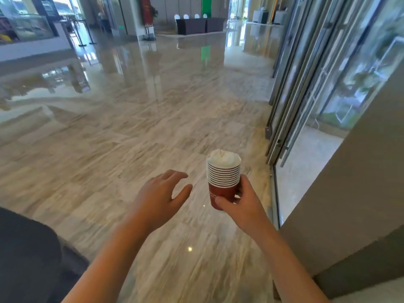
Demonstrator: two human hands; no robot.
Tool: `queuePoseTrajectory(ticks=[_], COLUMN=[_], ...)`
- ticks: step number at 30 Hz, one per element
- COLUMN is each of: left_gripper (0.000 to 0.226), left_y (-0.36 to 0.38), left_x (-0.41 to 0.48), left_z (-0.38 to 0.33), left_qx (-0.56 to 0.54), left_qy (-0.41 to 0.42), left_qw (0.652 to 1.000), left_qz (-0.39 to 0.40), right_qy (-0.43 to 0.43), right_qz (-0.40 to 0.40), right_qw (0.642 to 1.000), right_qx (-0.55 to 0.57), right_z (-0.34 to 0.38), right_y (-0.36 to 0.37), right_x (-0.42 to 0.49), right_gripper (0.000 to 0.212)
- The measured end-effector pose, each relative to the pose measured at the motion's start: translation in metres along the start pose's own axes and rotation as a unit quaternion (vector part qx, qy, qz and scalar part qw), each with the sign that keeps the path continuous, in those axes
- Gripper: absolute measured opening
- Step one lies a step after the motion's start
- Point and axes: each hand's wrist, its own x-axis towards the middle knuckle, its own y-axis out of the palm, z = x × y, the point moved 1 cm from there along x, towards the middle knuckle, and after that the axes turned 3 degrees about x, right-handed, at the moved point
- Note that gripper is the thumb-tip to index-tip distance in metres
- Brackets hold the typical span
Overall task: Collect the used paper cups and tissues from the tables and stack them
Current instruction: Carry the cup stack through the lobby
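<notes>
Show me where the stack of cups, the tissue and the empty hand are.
stack of paper cups (223, 176), head view, on the white nested rims.
tissue (223, 158), head view, on the crumpled wad in the top cup.
left hand (160, 194), head view, on the back of the hand.

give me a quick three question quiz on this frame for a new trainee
1. True or false: the left hand holds nothing.
2. Multiple choice: what sits in the top cup of the stack of paper cups? A) a plastic lid B) crumpled white tissue C) a spoon
3. Short answer: which hand grips the stack, and where on it?

Key
1. True: its fingers are spread and relaxed, apart from the stack.
2. B
3. The right hand, with its fingers curled round the red bottom cup.
</notes>
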Motion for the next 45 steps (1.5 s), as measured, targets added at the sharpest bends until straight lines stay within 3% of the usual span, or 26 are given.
queuePoseTrajectory(ticks=[13,15,18,22,26,30,33,37,45], left_gripper=[0.039,0.04,0.041,0.044,0.042,0.044,0.043,0.043,0.048], left_y=[0.054,0.065,0.07,0.066,0.064,0.063,0.063,0.058,0.038], left_x=[0.292,0.339,0.408,0.486,0.543,0.605,0.652,0.72,0.88], left_z=[0.024,0.025,0.028,0.049,0.095,0.15,0.192,0.259,0.34], left_qx=[-0.013,-0.007,0.003,-0.035,-0.042,-0.033,-0.015,-0.01,-0.005], left_qy=[0.095,0.091,0.071,0.045,-0.002,-0.046,-0.055,-0.068,-0.045], left_qw=[0.995,0.996,0.997,0.998,0.997,0.995,0.994,0.994,0.993], left_qz=[0.007,0.011,0.011,-0.036,-0.062,-0.086,-0.095,-0.086,-0.107], right_qy=[0.018,0.019,0.015,-0.01,-0.014,-0.018,-0.024,-0.043,-0.06], right_qz=[-0.095,-0.1,-0.092,-0.058,-0.02,0.022,0.041,0.045,0.034], right_qw=[0.995,0.994,0.995,0.998,0.999,0.998,0.998,0.997,0.997], right_qx=[0.015,0.027,0.041,0.039,0.049,0.052,0.045,0.043,0.047], right_z=[-0.035,-0.041,-0.039,-0.027,-0.015,-0.014,-0.015,-0.006,0.01], right_y=[-0.055,-0.066,-0.078,-0.081,-0.06,-0.028,0.002,0.047,0.088], right_x=[0.25,0.299,0.369,0.469,0.557,0.642,0.712,0.804,0.96], right_gripper=[0.058,0.062,0.05,0.05,0.061,0.057,0.06,0.048,0.056])
